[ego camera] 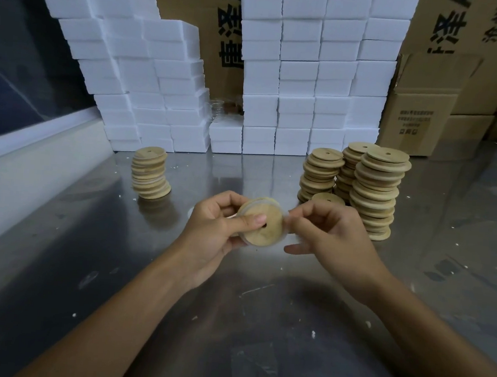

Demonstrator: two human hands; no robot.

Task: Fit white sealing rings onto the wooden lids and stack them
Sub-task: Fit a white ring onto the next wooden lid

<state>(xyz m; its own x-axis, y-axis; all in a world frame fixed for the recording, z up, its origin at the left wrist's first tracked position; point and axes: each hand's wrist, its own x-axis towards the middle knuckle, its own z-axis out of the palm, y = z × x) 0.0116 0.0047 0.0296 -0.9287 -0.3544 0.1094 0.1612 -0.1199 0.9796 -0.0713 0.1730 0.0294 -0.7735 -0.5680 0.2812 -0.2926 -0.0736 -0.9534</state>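
At the far left of the table [260, 323], a dull, scuffed sheet of steel flecked with white crumbs, stood my short stack of lids [151, 172], leaning a little, pale bands showing between some of the discs. I took those to be the ones already ringed.

My left hand [217, 230] held the wooden lid [264, 222] up over the middle of the table, thumb laid across its flat face beside the small centre hole, fingers curled behind. The disc was thin, round and smooth-sanded, stiff and, I judged, light enough to turn with the fingertips alone. Holding it by face and back left the rim free, which was where the work was.

The white sealing ring [284, 213] lay partly round that rim, thin, translucent and blurred. I judged it soft and stretchy, apt to roll or snap off the edge if pulled unevenly, so best walked on bit by bit.

My right hand [333, 233] pinched the ring at the lid's right edge, fingers curled, thumb out low.

Further right stood the taller stacks of lids [374, 195], some crooked, with one single lid [328, 198] low in front of them. Behind everything rose white foam blocks [297, 82], matte and square-cut, and brown cardboard boxes [418, 124] printed in black.
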